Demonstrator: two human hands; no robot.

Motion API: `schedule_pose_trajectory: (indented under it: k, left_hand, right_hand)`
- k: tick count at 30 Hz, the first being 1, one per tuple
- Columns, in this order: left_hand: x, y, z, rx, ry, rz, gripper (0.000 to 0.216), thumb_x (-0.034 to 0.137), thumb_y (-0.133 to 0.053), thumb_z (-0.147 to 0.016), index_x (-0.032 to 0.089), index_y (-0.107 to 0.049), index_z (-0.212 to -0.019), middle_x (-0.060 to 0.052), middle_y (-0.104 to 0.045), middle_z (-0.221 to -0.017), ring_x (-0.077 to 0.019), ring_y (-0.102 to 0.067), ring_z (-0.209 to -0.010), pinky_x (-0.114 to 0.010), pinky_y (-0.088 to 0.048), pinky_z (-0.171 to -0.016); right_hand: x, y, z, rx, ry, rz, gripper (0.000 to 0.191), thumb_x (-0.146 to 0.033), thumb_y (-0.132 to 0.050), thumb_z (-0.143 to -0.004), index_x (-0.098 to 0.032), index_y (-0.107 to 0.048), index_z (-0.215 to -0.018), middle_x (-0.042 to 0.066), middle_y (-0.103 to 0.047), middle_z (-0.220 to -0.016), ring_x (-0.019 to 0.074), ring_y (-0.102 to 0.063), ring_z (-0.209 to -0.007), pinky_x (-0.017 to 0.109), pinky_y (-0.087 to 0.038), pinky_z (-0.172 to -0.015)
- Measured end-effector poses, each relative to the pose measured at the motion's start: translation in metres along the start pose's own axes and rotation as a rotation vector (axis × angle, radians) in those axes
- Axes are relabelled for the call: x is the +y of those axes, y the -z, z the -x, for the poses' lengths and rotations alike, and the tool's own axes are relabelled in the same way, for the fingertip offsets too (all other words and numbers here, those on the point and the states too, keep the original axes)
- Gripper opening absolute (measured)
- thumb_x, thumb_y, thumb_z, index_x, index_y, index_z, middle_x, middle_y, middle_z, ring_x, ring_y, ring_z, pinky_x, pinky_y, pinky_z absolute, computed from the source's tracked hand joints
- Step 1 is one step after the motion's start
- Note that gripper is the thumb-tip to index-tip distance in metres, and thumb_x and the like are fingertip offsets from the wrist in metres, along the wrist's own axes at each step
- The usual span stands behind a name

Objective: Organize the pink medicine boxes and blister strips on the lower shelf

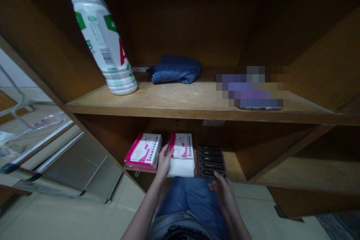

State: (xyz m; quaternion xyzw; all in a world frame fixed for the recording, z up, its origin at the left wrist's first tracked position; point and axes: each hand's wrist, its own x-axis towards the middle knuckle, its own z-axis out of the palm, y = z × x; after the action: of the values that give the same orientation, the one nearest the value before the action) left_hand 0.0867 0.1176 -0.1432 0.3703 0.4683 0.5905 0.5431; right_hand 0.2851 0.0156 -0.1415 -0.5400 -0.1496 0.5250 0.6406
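My left hand [164, 162] reaches up to the lower wooden shelf [236, 165], its fingers on the left edge of a pink-and-white packet [182, 147]. That packet lies on a white block [180, 167]. A second pink-and-white box [144, 151] stands just left of my hand, apart from it. My right hand [221, 186] is at the front edge of a dark tray of small capsule-like items [210, 161], with its fingers near the tray's lower right corner. Whether those fingers grip the tray is hard to tell.
Above is a wooden shelf [197, 105] holding a tilted white bottle with a green cap [104, 41], a folded blue towel [176, 69] and a pixelated object [250, 87]. Tiled floor [67, 217] and metal-framed glass panels [47, 150] lie left. My jeans [191, 198] show below.
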Motion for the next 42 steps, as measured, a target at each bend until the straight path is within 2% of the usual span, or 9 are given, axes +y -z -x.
schedule_pose_trajectory:
  k: [7,12,16,20,25,29,33,37,42]
  left_hand:
    - [-0.001,0.005,0.001,0.031,-0.026,-0.065,0.045,0.029,-0.070,-0.066,0.015,-0.064,-0.109,-0.013,-0.064,-0.118,-0.0255,-0.058,-0.112,-0.040,-0.039,-0.101]
    - [0.000,0.004,0.003,0.035,-0.022,-0.074,0.045,0.029,-0.072,-0.065,0.016,-0.065,-0.108,-0.013,-0.066,-0.116,-0.0261,-0.060,-0.110,-0.041,-0.040,-0.100]
    - [-0.001,0.004,0.005,0.048,-0.018,-0.083,0.047,0.029,-0.073,-0.064,0.016,-0.065,-0.109,-0.013,-0.065,-0.118,-0.0258,-0.060,-0.109,-0.041,-0.040,-0.100]
    - [0.000,0.004,0.006,0.047,-0.036,-0.097,0.046,0.028,-0.073,-0.064,0.016,-0.065,-0.108,-0.012,-0.065,-0.117,-0.0262,-0.058,-0.112,-0.042,-0.038,-0.102]
    - [-0.001,0.004,0.006,0.085,-0.008,-0.074,0.044,0.025,-0.074,-0.064,0.016,-0.066,-0.106,-0.014,-0.065,-0.116,-0.0267,-0.058,-0.113,-0.042,-0.037,-0.103]
    - [-0.002,0.004,0.006,0.090,-0.002,-0.076,0.046,0.026,-0.074,-0.064,0.016,-0.065,-0.108,-0.013,-0.063,-0.121,-0.0259,-0.057,-0.114,-0.041,-0.037,-0.104]
    - [-0.002,0.005,0.006,0.086,-0.015,-0.099,0.047,0.027,-0.074,-0.065,0.018,-0.065,-0.109,-0.012,-0.064,-0.120,-0.0262,-0.056,-0.116,-0.043,-0.037,-0.104]
    - [-0.003,0.006,0.006,0.079,-0.034,-0.108,0.046,0.028,-0.073,-0.065,0.017,-0.065,-0.110,-0.012,-0.063,-0.120,-0.0264,-0.056,-0.116,-0.043,-0.036,-0.104]
    - [-0.001,0.005,0.007,0.076,-0.035,-0.124,0.045,0.029,-0.073,-0.066,0.017,-0.065,-0.109,-0.012,-0.063,-0.122,-0.0260,-0.055,-0.116,-0.043,-0.036,-0.105]
  right_hand:
    - [-0.002,-0.012,-0.006,-0.018,0.006,0.178,0.055,-0.049,-0.082,-0.047,-0.016,-0.058,-0.084,0.003,-0.071,-0.069,0.0200,-0.064,-0.043,0.028,-0.049,-0.039]
    - [-0.024,-0.002,-0.019,-0.187,0.057,0.528,0.050,-0.059,-0.070,-0.059,-0.015,-0.058,-0.081,-0.001,-0.061,-0.046,0.0162,-0.053,-0.031,0.026,-0.040,-0.034]
    - [-0.039,0.011,-0.029,-0.303,0.150,0.843,0.051,-0.063,-0.059,-0.068,-0.016,-0.060,-0.089,0.000,-0.063,-0.050,0.0174,-0.053,-0.034,0.027,-0.037,-0.037]
    - [-0.045,0.016,-0.029,-0.281,0.292,1.110,0.047,-0.062,-0.052,-0.075,-0.019,-0.062,-0.087,0.001,-0.064,-0.053,0.0241,-0.065,-0.058,0.029,-0.042,-0.054]
    - [-0.049,0.016,-0.026,-0.185,0.351,1.309,0.049,-0.061,-0.047,-0.078,-0.022,-0.064,-0.102,0.001,-0.063,-0.057,0.0240,-0.063,-0.059,0.028,-0.037,-0.051]
    - [-0.050,0.008,-0.018,-0.087,0.424,1.327,0.055,-0.061,-0.046,-0.078,-0.020,-0.061,-0.113,0.000,-0.059,-0.056,0.0234,-0.061,-0.057,0.028,-0.035,-0.049]
    - [-0.037,-0.008,-0.004,0.011,0.518,1.168,0.067,-0.061,-0.045,-0.078,-0.016,-0.050,-0.127,0.001,-0.058,-0.063,0.0228,-0.060,-0.061,0.029,-0.040,-0.054]
    - [-0.022,-0.012,-0.002,0.004,0.539,1.048,0.078,-0.061,-0.046,-0.078,-0.011,-0.038,-0.137,0.001,-0.058,-0.066,0.0227,-0.060,-0.062,0.031,-0.043,-0.057]
    - [-0.023,0.002,-0.011,-0.037,0.474,1.015,0.075,-0.060,-0.046,-0.079,-0.011,-0.040,-0.136,0.000,-0.058,-0.063,0.0208,-0.060,-0.059,0.029,-0.044,-0.057]
